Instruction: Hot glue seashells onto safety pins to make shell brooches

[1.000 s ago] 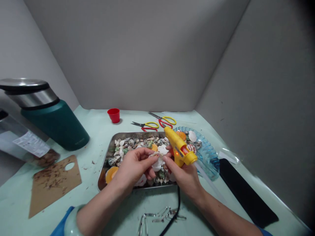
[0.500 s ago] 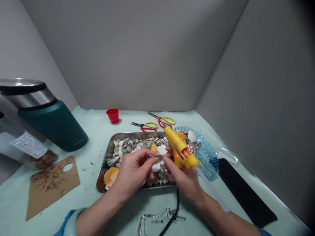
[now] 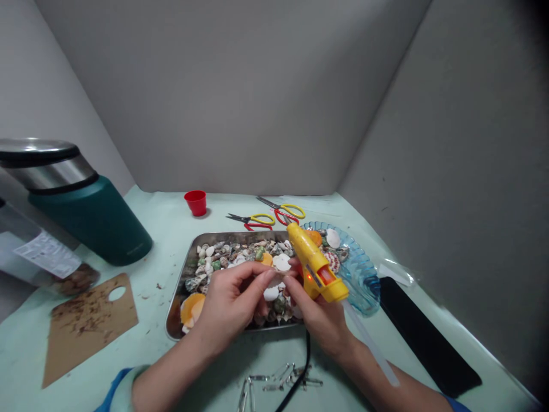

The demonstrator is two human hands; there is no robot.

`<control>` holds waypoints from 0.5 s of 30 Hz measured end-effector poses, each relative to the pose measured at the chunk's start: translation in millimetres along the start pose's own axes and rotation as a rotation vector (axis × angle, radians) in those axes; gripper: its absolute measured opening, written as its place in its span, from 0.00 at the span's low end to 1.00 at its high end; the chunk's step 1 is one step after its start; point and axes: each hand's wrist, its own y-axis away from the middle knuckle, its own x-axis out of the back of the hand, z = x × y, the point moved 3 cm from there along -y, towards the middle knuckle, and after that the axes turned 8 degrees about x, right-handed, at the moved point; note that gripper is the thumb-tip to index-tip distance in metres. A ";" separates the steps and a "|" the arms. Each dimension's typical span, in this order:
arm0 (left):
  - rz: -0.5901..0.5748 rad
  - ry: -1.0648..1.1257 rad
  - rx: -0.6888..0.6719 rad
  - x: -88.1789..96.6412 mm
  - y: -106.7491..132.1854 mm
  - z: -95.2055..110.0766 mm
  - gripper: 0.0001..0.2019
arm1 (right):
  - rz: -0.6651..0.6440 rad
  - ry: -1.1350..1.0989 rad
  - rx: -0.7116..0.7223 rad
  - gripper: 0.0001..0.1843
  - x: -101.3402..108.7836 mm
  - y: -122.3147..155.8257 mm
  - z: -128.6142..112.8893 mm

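Over the shell tray, my left hand (image 3: 234,292) is closed in a pinch on a small pale brownish piece (image 3: 279,275), mostly covered by the fingers; its kind is unclear. My right hand (image 3: 323,320) is wrapped round a yellow hot glue gun (image 3: 309,252), nozzle pointing away and its red light on. The right thumb and fingertip also touch the small piece. A clear glue stick (image 3: 377,352) juts from the gun's back end. Beneath both hands lies a metal tray (image 3: 176,303) full of seashells (image 3: 223,250). Several silver hair clips (image 3: 274,384) lie nearer to me.
Two scissors (image 3: 259,218) and a red cup (image 3: 196,203) are behind the tray. A blue glass dish (image 3: 364,280) with shells and a black strip (image 3: 429,337) lie right. A green bottle (image 3: 98,214), clear jar (image 3: 47,257) and brown board (image 3: 90,332) stand left; a black cord (image 3: 302,372) runs forward.
Both hands stay close together over the tray. The glue gun's back end has shifted slightly right and down, and the small piece has turned a little between the fingers.
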 end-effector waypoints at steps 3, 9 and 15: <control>-0.034 0.133 0.123 -0.6 -2.7 -4.5 0.12 | -0.039 0.008 0.025 0.16 0.4 0.5 1.7; -0.098 0.338 0.273 -3.2 -7.1 -10.8 0.14 | -0.055 -0.024 0.017 0.16 -0.1 0.9 0.1; -0.138 0.433 0.371 -7.4 -7.4 -15.0 0.15 | -0.059 -0.042 -0.009 0.17 -1.9 -2.2 -2.8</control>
